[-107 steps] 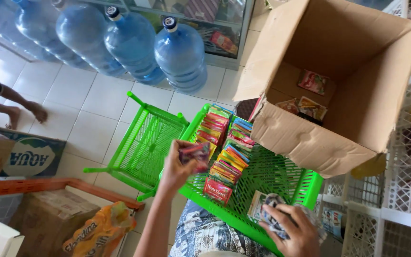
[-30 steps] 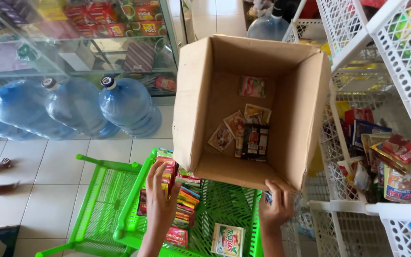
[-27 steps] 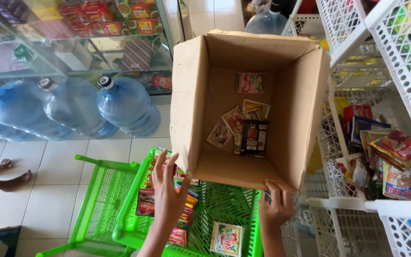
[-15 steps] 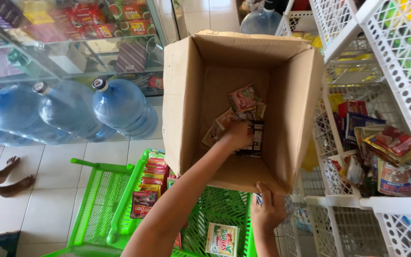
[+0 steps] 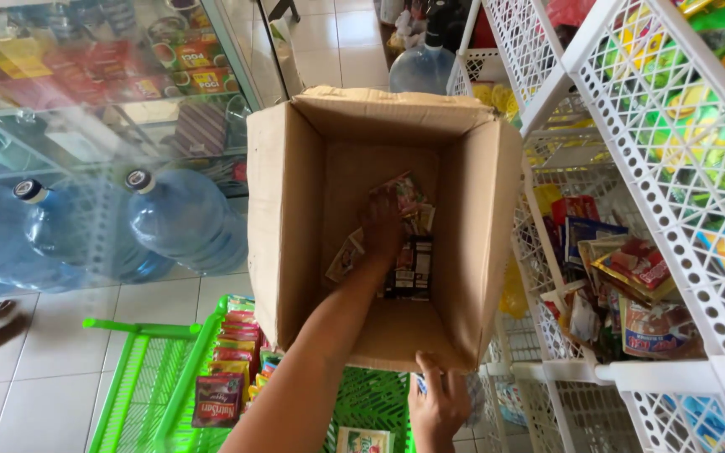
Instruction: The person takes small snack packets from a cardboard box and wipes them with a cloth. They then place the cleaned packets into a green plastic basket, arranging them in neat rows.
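Cardboard surrounds the left hand [image 5: 382, 228], which is sunk deep in the open box [image 5: 295, 243] and laid upon the loose sachets [image 5: 409, 252] at its bottom; whether its grip is closed on one cannot be told, the fingers being hidden. The box's near lower edge is pinched by the right hand [image 5: 438, 404] at six o'clock. A good pile of sachets is left inside. At seven o'clock, rows of packets [image 5: 226, 377] are already stood in the green basket [image 5: 140, 394], with space to spare. At three o'clock, white racks [image 5: 698, 252] are stocked.
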